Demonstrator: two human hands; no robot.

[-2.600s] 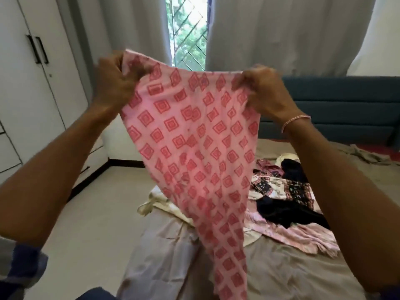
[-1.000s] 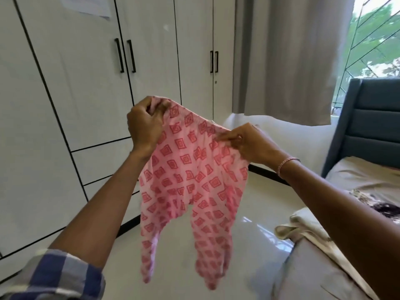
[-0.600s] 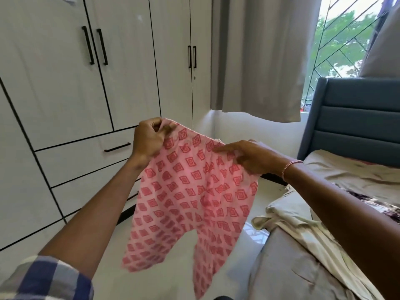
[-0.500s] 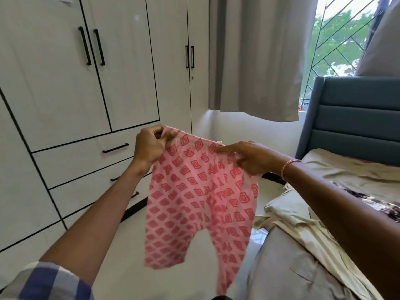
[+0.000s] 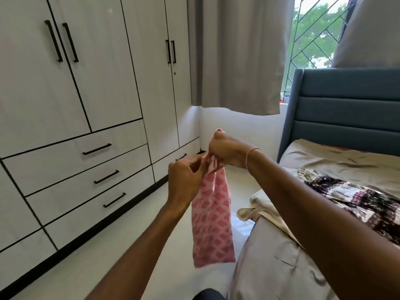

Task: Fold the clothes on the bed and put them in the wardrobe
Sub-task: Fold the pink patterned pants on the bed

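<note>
A pink garment with red diamond print point(image 5: 213, 219) hangs folded lengthwise into a narrow strip, above the floor between the bed and the wardrobe. My right hand point(image 5: 226, 151) grips its top edge. My left hand point(image 5: 187, 177) is just to the left and slightly lower, its fingers pinching the same top edge. The white wardrobe point(image 5: 97, 87) fills the left side, its doors and drawers closed. On the bed point(image 5: 337, 167) at the right lie a dark patterned garment point(image 5: 355, 200) and a cream cloth point(image 5: 266, 207) draped over the bed's edge.
A blue padded headboard point(image 5: 346, 105) stands at the far right under the window. Grey curtains point(image 5: 238, 55) hang in the corner beside the wardrobe. A strip of pale floor point(image 5: 112, 263) runs between the wardrobe drawers and the bed.
My hands came together, bringing the two top corners of the spread pink garment into one. It now hangs as a narrow folded strip, lower than before.
</note>
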